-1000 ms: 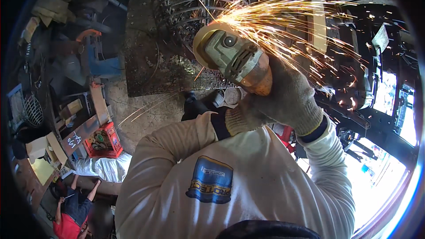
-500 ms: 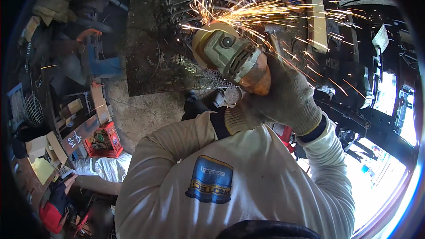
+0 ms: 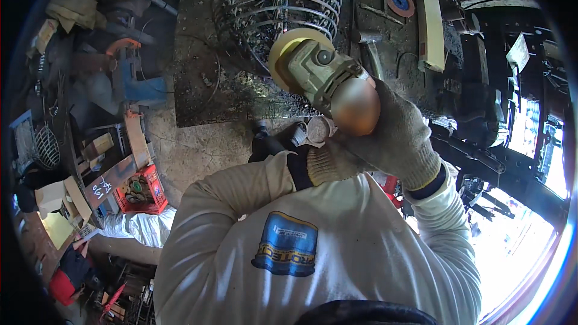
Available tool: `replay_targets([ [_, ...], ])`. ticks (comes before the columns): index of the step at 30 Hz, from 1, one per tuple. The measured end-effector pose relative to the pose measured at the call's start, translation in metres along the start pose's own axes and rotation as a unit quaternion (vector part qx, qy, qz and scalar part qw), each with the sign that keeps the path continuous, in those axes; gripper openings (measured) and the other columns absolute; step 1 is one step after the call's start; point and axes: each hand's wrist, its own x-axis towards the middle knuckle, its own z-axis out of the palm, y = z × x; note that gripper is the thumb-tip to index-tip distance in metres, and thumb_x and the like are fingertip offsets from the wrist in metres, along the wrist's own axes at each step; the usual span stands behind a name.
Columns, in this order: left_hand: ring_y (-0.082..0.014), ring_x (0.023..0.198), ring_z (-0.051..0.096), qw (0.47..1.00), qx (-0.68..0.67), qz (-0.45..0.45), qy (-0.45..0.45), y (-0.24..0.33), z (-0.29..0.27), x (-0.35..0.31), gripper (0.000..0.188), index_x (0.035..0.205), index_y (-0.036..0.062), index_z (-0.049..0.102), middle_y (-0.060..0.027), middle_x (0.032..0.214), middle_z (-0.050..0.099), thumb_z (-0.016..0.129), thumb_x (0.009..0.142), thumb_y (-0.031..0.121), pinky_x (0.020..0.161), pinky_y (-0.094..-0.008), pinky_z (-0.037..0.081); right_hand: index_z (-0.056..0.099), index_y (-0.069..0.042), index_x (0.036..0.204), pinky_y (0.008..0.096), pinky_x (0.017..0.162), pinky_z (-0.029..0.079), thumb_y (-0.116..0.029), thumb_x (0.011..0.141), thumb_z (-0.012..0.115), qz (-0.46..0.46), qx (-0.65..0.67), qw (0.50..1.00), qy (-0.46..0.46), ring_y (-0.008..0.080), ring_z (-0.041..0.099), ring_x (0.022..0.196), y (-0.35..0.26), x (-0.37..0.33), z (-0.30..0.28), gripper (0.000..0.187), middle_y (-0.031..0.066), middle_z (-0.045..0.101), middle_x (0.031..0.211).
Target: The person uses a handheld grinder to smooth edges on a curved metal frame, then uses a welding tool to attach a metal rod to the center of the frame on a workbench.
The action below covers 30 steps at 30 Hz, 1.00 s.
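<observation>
Angle grinder (image 3: 322,75) is the landmark: held up over the dark steel tabletop (image 3: 205,93), its yellowish disc guard (image 3: 284,45) end just in front of the wire cage (image 3: 283,0), w/ no sparks showing at the disc. Right hand (image 3: 394,135), in a knit glove, is wrapped round the rear of the grinder body, fingers closed tight on it. Left hand (image 3: 331,159), also gloved, sits just below the grinder's copper-coloured tail end, fingers curled; can't tell for sure if it grips the tool or only props it.

Handling, as a guess: rigid, fairly heavy, weight toward the head, prob. vibrates hard, so best taken on the body behind the gear head w/ a second hold near the tail or side. Gloves should help grip; disc edge is the part to stay off.

Long axis runs from the tail near the person's chest up and left to the head; disc end points at the cage, away from the body.

Beyond the grinder's far side: a blue flap disc (image 3: 400,1) and a pale flat bar (image 3: 431,30) lie on the tabletop. Well left of it, a red crate (image 3: 141,189) on the floor
</observation>
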Motion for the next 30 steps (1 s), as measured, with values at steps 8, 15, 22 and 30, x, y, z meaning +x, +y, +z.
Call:
replay_targets([
  [8,-0.0423,0.134,0.051,0.969,0.201,0.074,0.124,-0.005,0.004,0.002,0.083,0.154,0.0112,0.031,-0.0216,0.151,0.043,0.055,0.095,0.064,0.109,-0.0605,0.047,0.057,-0.008,0.134,0.0432,0.088,0.059,-0.037,0.07,0.087,-0.021,-0.009,1.0,0.002,0.0366,0.072,0.104,0.006,0.005,0.008,0.077,0.0175,0.073,0.11],
  [15,-0.0431,0.136,0.05,0.922,0.338,0.1,0.159,-0.001,0.008,-0.002,0.077,0.154,0.0089,0.03,-0.0241,0.151,0.043,0.05,0.099,0.059,0.109,-0.0624,0.047,0.057,-0.005,0.133,0.0429,0.086,0.059,-0.036,0.07,0.086,-0.045,0.006,0.999,0.015,0.037,0.072,0.101,0.007,0.009,0.012,0.076,0.0186,0.074,0.108],
  [22,-0.0443,0.135,0.05,0.998,0.064,0.02,0.003,0.008,0.004,-0.003,0.071,0.155,0.0076,0.029,-0.0238,0.151,0.043,0.044,0.102,0.054,0.108,-0.0632,0.047,0.057,-0.004,0.132,0.0429,0.087,0.059,-0.034,0.069,0.087,-0.013,-0.014,1.0,-0.013,0.0378,0.072,0.101,-0.001,0.014,0.007,0.076,0.0199,0.073,0.108],
  [30,-0.0438,0.137,0.048,0.983,0.175,0.04,0.048,0.012,-0.003,-0.003,0.074,0.155,0.0087,0.028,-0.0227,0.153,0.041,0.048,0.101,0.055,0.109,-0.0627,0.046,0.055,-0.006,0.135,0.0427,0.089,0.058,-0.032,0.069,0.086,-0.056,0.006,0.998,0.019,0.0367,0.071,0.106,0.006,0.015,0.012,0.077,0.0192,0.072,0.112],
])
